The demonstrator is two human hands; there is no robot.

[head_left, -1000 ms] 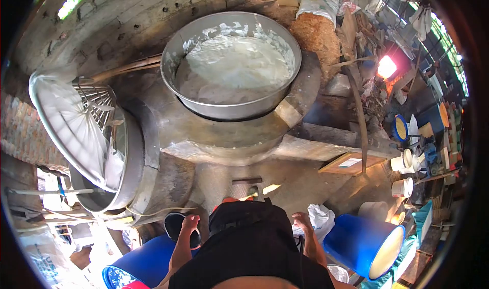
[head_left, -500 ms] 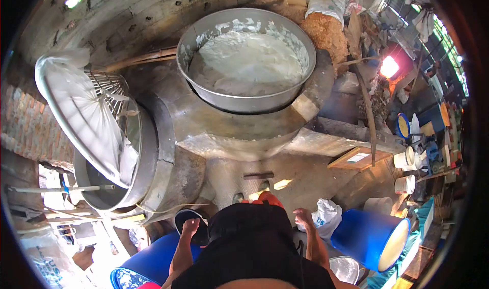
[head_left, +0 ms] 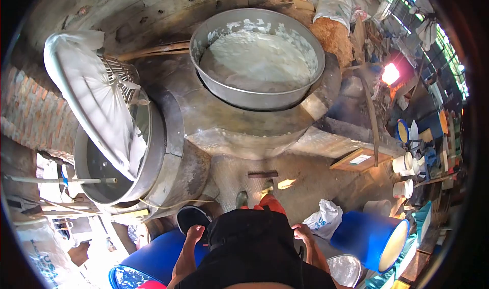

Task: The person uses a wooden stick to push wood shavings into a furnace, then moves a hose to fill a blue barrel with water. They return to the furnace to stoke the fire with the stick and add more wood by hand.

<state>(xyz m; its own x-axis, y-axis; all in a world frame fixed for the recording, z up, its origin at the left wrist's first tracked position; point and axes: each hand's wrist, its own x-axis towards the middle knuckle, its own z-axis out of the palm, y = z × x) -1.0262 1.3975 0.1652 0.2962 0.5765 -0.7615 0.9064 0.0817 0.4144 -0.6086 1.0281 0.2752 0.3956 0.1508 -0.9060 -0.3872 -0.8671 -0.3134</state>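
My left hand (head_left: 194,233) hangs beside my waist, its fingers curled closed with nothing visible in them. Just beyond it is a dark round bucket (head_left: 194,217), and a blue barrel (head_left: 158,258) lies below. At my other side, my right hand (head_left: 302,232) is also curled closed, near a white plastic bag (head_left: 326,218); I see nothing in it. Ahead, a large metal pan (head_left: 254,93) set in a stove holds whitish, foamy liquid (head_left: 260,59). To the left, a white cloth (head_left: 91,103) over a round frame leans on a metal vat (head_left: 155,156).
A concrete stove (head_left: 244,128) fills the area ahead. A wooden board (head_left: 356,159) leans on its right ledge, below a long stick (head_left: 371,115). Fire (head_left: 390,74) glows at the right. Another blue barrel (head_left: 374,238) and a pale pipe (head_left: 61,180) flank me.
My view has shifted, so the pan and vat appear slightly farther right. My feet show more fully. Both hands have moved a little, staying curled beside my waist.
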